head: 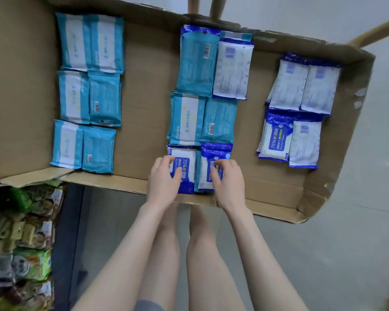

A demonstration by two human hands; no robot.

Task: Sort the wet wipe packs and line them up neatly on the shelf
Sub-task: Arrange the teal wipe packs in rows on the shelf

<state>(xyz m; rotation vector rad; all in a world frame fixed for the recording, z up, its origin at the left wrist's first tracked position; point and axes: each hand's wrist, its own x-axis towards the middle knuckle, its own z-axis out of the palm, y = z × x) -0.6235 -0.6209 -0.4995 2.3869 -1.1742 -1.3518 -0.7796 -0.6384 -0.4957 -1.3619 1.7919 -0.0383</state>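
Wet wipe packs lie flat on a cardboard sheet (144, 86). At the left is a block of several teal packs (88, 90). The middle block mixes teal packs (198, 63) with dark blue alcohol wipe packs. At the right lie several dark blue packs (299, 108). My left hand (164, 180) grips the near left blue pack (185, 169), thumb on its face. My right hand (228, 180) grips the blue pack beside it (213, 160), fingers curled over its right edge. Both packs lie at the cardboard's near edge.
The cardboard has raised flaps on the near side (267, 198) and at the right end (346, 131). Green snack bags (25, 243) fill a lower shelf at bottom left. Wooden legs (204, 5) stand behind the cardboard. Grey floor lies below and to the right.
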